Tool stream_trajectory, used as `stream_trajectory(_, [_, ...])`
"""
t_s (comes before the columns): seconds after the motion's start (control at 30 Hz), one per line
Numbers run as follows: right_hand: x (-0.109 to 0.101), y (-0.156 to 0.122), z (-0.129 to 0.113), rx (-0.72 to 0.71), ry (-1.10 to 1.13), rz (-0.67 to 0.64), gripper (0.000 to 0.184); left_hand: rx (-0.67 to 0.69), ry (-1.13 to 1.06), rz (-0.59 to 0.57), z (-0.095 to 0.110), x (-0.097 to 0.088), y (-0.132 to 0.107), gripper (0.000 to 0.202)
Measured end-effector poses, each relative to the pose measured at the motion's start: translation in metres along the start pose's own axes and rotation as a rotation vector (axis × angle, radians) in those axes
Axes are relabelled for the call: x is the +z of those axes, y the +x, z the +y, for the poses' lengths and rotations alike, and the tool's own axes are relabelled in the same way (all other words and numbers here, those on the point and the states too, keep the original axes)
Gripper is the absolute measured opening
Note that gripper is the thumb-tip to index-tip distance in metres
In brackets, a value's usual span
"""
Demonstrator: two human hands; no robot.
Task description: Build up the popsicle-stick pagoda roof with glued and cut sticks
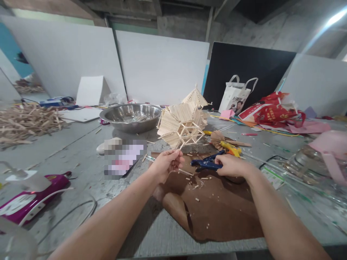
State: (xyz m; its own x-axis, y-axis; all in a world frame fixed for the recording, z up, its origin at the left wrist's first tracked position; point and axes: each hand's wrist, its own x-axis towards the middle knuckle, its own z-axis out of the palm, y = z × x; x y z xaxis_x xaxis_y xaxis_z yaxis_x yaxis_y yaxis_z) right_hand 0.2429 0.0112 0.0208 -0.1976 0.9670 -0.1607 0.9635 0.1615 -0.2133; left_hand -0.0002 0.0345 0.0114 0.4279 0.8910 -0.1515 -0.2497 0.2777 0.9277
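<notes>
A model built of thin wooden sticks (180, 122), with slatted roof-like panels and an open lattice at the front, is just beyond my left hand (170, 161). The fingers of that hand are closed in a pinch at the model's lower front tip. Whether the model also rests on the table is hard to tell. A loose stick (185, 173) lies by my left fingers. My right hand (231, 166) is wrapped round a dark blue pliers-like tool (206, 162), whose arms point left toward the model. Below both hands is a brown sheet (222, 209) with short stick offcuts (197, 199).
A steel basin (131, 119) stands behind on the left, near a wood-stick heap (27, 122). A yellow glue gun (230, 148) lies beyond my right hand. A purple power strip (35, 198) is at left; a glass jar (300, 164) and red bag (273, 110) are at right.
</notes>
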Motion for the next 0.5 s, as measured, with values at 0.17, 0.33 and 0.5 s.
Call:
stream_trajectory(0.17, [-0.017, -0.013, 0.009, -0.096, 0.25, 0.09, 0.019, 0.054, -0.043, 0.036, -0.001, 0.003, -0.001, 0.016])
stream_trajectory(0.33, [-0.023, -0.025, 0.008, -0.206, 0.758, 0.125, 0.021, 0.144, 0.044, 0.122, -0.006, 0.009, -0.001, 0.021])
stream_trajectory(0.5, [-0.005, -0.017, -0.01, -0.308, 1.276, 0.181, 0.018, 0.252, 0.205, 0.242, -0.015, 0.015, -0.001, 0.028])
